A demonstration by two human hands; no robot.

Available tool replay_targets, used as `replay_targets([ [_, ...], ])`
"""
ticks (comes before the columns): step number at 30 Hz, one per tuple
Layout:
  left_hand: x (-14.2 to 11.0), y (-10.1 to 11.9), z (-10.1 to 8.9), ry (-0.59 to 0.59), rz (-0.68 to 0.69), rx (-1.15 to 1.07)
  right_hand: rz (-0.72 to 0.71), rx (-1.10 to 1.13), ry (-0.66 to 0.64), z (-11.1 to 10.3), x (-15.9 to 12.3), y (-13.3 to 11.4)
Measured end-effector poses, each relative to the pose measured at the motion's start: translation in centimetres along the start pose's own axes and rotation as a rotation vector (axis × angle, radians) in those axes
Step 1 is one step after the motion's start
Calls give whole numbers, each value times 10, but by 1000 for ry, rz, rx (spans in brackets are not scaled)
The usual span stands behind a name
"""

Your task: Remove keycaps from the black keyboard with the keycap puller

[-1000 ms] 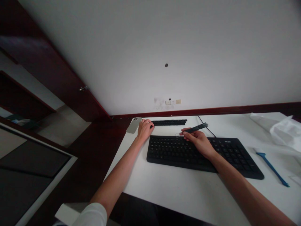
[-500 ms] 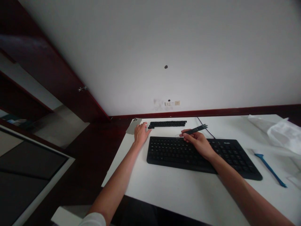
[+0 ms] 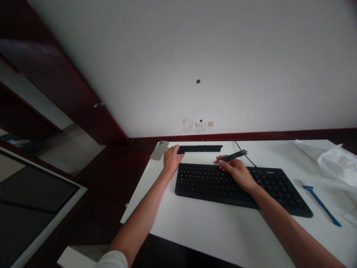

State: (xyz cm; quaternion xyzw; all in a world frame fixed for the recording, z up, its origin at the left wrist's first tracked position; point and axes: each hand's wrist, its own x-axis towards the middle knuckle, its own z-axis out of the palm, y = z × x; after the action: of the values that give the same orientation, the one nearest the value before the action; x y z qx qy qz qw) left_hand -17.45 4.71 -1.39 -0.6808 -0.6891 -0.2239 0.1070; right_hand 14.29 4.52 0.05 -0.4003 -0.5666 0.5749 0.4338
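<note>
Black keycaps (image 3: 200,148), left fingers (image 3: 175,149) now closer, perhaps in contact

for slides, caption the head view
Left hand by small black pieces, right hand holding slim dark tool over black keyboard

The keyboard (image 3: 217,188) is dull plastic, the desk (image 3: 192,223) looks smooth, and the door handle (image 3: 98,105) (far left) is shiny metal.
</note>
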Motion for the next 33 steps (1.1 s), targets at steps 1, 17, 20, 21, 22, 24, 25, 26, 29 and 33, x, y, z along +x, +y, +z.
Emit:
replay_targets([
  [1,0,0,1,5,2,0,2,3,-1,0,0,0],
  [17,-69,30,-55,-47,141,-458,-26,-103,-19,0,2,4],
  [20,-101,38,-61,-87,148,-525,-35,-176,-31,7,2,-2],
  [21,-108,40,-61,-101,149,-531,-37,-194,-40,11,2,-4],
  [22,-113,41,-60,-113,153,-531,-38,-205,-61,17,2,-7],
  [24,-117,42,-58,-130,160,-525,-46,-218,-132,32,2,-12],
  [25,-117,42,-57,-136,163,-523,-56,-226,-175,41,2,-14],
  [26,-116,42,-55,-143,164,-523,-70,-241,-212,49,2,-16],
  [29,-113,41,-54,-185,188,-535,-110,-332,-245,70,5,-18],
  [33,-112,39,-53,-234,209,-559,-106,-431,-234,79,7,-11],
])
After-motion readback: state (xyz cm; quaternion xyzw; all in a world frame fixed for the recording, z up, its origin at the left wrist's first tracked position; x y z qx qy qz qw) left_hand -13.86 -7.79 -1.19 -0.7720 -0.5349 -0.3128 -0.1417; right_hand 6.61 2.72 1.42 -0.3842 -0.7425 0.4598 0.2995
